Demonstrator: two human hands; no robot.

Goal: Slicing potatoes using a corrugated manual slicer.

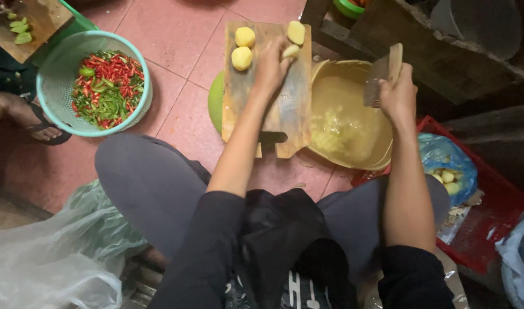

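Potato piece [291, 51] is pinched by the left hand [270, 68] at the board's [290, 109] far right. Two peeled potatoes [242, 48] lie far left on the board, another [296, 32] at its far edge. Crinkle cutter [382, 77] is gripped in the closed right hand [398, 94] over the yellow basin [359, 154], right of the board. Chili basket [58, 68] sits far left.
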